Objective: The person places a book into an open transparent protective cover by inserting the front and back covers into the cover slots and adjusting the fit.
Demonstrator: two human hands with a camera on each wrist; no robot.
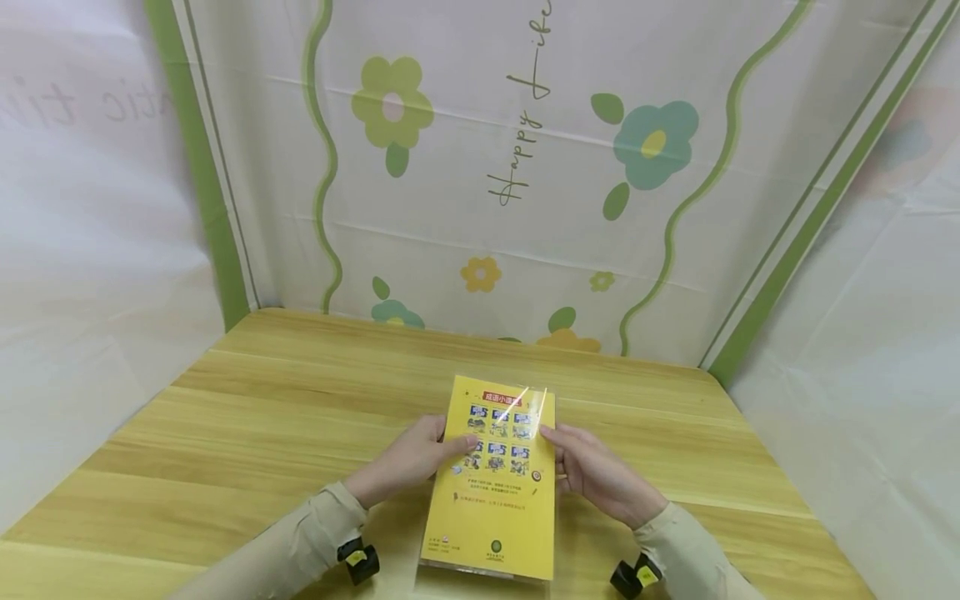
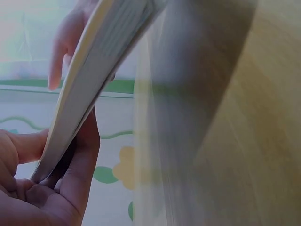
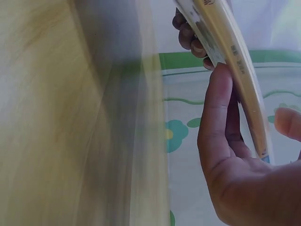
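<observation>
A yellow book (image 1: 491, 483) with small pictures on its cover is held just above the wooden table (image 1: 262, 417), its near end low. My left hand (image 1: 408, 462) pinches its left edge, thumb on the cover and fingers under it. My right hand (image 1: 600, 475) grips the right edge the same way. In the left wrist view the book's page edge (image 2: 89, 80) runs between thumb and fingers of the left hand (image 2: 70, 179). Seen from the right wrist, the book's spine (image 3: 230, 61) lies against my right hand (image 3: 225, 155). A clear glossy film (image 1: 480, 575) shows around the book.
A flowered plastic sheet (image 1: 525, 167) hangs as a wall behind the table and along both sides. Bare wood lies left and right of the hands.
</observation>
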